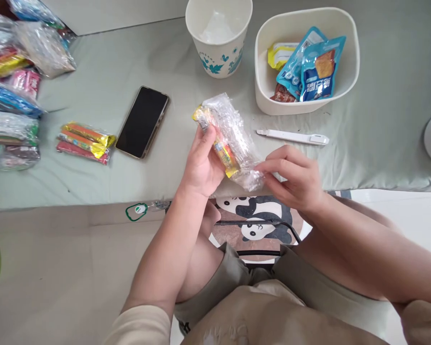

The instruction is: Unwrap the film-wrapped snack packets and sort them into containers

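My left hand (205,163) is closed around a clear crinkled plastic bag (239,129) and the yellow-and-orange wrapped snack stick (225,154) along its left side. Whether the stick lies inside the plastic or against it, I cannot tell. Thumb and fingers of my right hand (293,179) pinch the bag's lower right end. A white utility knife (292,137) lies just beyond my right hand, touched by neither hand. To the left, several similar wrapped sticks (84,141) in yellow, orange and red rest together on the cloth.
A paper cup (221,52) with clear plastic inside stands at the back. Beside it, a white tub (260,93) holds blue snack pouches (321,69). A phone (142,122) lies left of centre. Packaged goods (12,96) pile up at the far left. The cloth-covered surface's front edge runs below my hands.
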Tool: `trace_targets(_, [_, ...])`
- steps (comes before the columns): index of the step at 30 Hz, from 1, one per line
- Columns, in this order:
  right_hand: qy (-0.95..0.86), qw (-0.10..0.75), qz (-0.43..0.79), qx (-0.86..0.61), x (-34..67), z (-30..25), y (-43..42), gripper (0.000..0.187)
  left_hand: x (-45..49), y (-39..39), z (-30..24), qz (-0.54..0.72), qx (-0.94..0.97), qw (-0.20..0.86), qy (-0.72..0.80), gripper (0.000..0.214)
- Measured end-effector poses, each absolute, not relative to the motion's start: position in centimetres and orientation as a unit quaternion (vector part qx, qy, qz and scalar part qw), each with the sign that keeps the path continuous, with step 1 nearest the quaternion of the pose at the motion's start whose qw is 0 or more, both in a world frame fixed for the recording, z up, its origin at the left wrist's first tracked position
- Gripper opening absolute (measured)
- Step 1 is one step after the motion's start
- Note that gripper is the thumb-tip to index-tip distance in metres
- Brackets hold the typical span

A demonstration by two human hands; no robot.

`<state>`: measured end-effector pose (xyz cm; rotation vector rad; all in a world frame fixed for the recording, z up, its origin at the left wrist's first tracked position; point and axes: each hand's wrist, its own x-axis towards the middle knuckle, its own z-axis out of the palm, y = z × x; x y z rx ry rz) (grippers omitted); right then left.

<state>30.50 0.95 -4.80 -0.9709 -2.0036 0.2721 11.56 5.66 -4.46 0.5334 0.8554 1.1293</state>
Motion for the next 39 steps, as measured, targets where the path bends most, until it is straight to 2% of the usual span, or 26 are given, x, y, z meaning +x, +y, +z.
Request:
trace_targets(3, [-0.844, 0.411, 0.109, -0.329, 30.7, -4.8, 0.9, 0.017, 11.3, 6.2, -4.3, 0.51, 0.206, 0.727, 0.411, 0.037])
trace_targets(6, [-0.867, 0.356, 0.224, -0.269, 31.0, -4.5, 0.9, 0.011, 11.1, 6.6, -4.6, 0.478, 0.194, 0.745, 0.422, 0.045])
trace_targets(8, [-0.84, 0.364, 0.268, -0.302, 31.3, -4.2, 1.0, 0.01, 11.2, 6.5, -4.7, 0.439, 0.196, 0.771, 0.419, 0.048])
trace_targets(10, [-0.801, 0.399, 0.243, -0.374, 31.6, -4.0, 1.1, 0.005, 11.3, 6.1, -4.8, 0.398, 0.208, 0.8, 0.397, 0.046])
trace_targets(13, [-0.769, 0.41, 0.197, -0.449, 31.8, -4.0, 1.5, 0.022, 11.3, 5.2, -4.8, 0.339, 0.252, 0.837, 0.349, 0.042])
trace_targets(16, [-0.76, 0.345, 0.231, -0.5, 31.9, -3.9, 1.8, 0.012, 10.9, 4.6, -4.8, 0.27, 0.303, 0.851, 0.331, 0.069])
trace_targets(18, [-0.745, 0.33, 0.239, -0.528, 31.9, -3.8, 1.8, 0.016, 10.5, 4.6, -4.7, 0.241, 0.324, 0.852, 0.334, 0.082])
trace_targets(21, [-0.712, 0.391, 0.222, -0.539, 32.0, -3.7, 1.8, 0.018, 10.1, 4.7, -4.4, 0.227, 0.332, 0.855, 0.327, 0.088])
trace_targets(23, [-0.667, 0.422, 0.264, -0.554, 32.2, -3.9, 1.9, 0.02, 9.8, 4.8, -4.2, 0.22, 0.34, 0.857, 0.32, 0.085])
trace_targets(27, [-0.554, 0.439, 0.377, -0.598, 33.3, -5.0, 2.6, 0.029, 8.9, 4.9, -3.8, 0.199, 0.394, 0.842, 0.312, 0.069])
trace_targets(33, [-0.486, 0.484, 0.413, -0.6, 34.8, -5.8, 3.9, 0.031, 8.4, 5.0, -3.6, 0.177, 0.456, 0.818, 0.303, 0.066])
trace_targets(37, [-0.361, 0.57, 0.468, -0.57, 34.0, -4.7, 3.7, 0.023, 9.4, 4.6, -4.1, 0.277, 0.41, 0.793, 0.356, 0.071])
trace_targets(39, [-0.357, 0.532, 0.534, -0.551, 33.0, -4.0, 3.1, 0.025, 10.2, 4.4, -4.5, 0.339, 0.383, 0.77, 0.381, 0.073])
